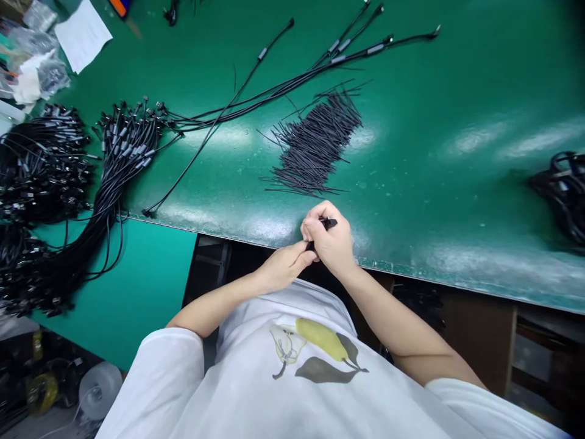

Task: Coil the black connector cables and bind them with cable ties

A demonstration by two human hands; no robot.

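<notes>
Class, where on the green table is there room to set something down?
Free: the broad table stretch between the thin black strips and the black bundle at the right edge; a smaller patch between those strips and the slanting single cable. Crowded: the left end, with heaped cables.

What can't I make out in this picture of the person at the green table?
All in the head view:
- Most of the black piece: covered by the right grip and left grip.
- The number of thin black strips: they overlap.
- The rest of the dark coiled bundle: cut off by the right edge.
- Any writing on the white sheet: too small and faint.
</notes>
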